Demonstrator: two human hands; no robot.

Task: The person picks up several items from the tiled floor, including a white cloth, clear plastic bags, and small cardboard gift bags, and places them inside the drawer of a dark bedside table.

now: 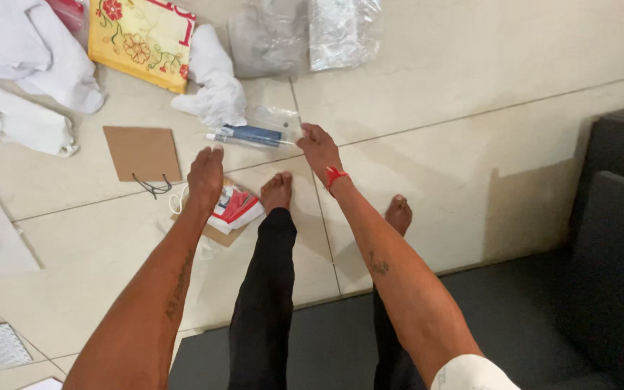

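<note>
My left hand (206, 173) is stretched forward over the tiled floor, fingers together and pointing down, holding nothing I can see. It hovers just above a red and white packet (237, 206) that lies on a brown card. My right hand (318, 148) reaches out beside it, with a red band on the wrist; its fingers are loosely curled near a clear plastic bag (272, 124) holding a blue and white tube-like thing (250, 135). Whether the fingertips touch that bag is unclear. My bare feet (277, 191) rest on the floor under my arms.
A brown paper bag with black string handles (142, 153) lies left of my left hand. Farther off are white cloths (214, 83), a yellow flowered bag (139, 40) and crumpled clear plastic (341, 29). A dark sofa (615, 238) fills the right and bottom.
</note>
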